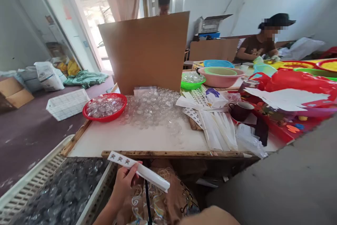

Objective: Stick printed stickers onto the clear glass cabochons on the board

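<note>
My left hand [127,179] pinches a long white sticker strip [152,178] between thumb and fingers, above my lap and in front of the table's wooden edge. Several small dark printed marks show at the strip's left end; the rest of it looks plain white. At the bottom of the view a blurred part of my right arm [210,216] shows, but the hand itself is out of sight. Beyond the strip, a heap of clear plastic pieces [155,107], rounded like small capsule shells, lies on the white tabletop [142,139].
Left on the table stands a red basin [105,116] of clear pieces. Below it, a white crate [34,172] holds more. Sticker sheets [218,130], a dark mug [240,111] and a red tray [279,133] lie right. A cardboard panel [144,53] rises behind; two people sit beyond.
</note>
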{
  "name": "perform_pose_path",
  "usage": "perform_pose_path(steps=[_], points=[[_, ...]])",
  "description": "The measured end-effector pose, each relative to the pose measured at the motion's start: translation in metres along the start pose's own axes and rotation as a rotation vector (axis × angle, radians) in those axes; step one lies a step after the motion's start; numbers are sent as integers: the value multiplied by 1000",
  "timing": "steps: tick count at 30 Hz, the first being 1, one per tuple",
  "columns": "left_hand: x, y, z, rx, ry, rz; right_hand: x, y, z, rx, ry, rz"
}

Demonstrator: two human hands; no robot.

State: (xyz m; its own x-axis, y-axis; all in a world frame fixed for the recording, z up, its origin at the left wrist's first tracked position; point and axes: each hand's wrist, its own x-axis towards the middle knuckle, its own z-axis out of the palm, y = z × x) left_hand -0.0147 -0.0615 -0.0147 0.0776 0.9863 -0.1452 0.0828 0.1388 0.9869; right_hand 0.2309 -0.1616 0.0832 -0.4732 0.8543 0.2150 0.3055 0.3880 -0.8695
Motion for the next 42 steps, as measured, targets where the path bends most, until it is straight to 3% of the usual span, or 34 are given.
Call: perform_pose_path(steps=[4, 8, 10, 15, 21, 29, 36, 42], points=[[2, 15, 2, -17, -34, 42, 54, 0, -10, -1, -59, 14], [7, 22, 3, -156, -96, 28, 96, 38, 4, -64, 229, 128], [9, 21, 2, -189, -108, 27, 105, 58, 16, -82, 279, 144], [12, 16, -7, -191, -113, 76, 110, 79, 42, -4, 172, 212], [15, 9, -20, -188, 27, 126, 110, 85, 48, -9, 92, 290], [10, -12, -8, -241, 28, 29, 143, 78, 84, 94, 191, 194], [18, -6, -22, -180, -28, 6, 136, 96, 66, 36, 125, 224], [40, -9, -11, -164, 23, -58, 136, 113, 60, -58, 199, 206]])
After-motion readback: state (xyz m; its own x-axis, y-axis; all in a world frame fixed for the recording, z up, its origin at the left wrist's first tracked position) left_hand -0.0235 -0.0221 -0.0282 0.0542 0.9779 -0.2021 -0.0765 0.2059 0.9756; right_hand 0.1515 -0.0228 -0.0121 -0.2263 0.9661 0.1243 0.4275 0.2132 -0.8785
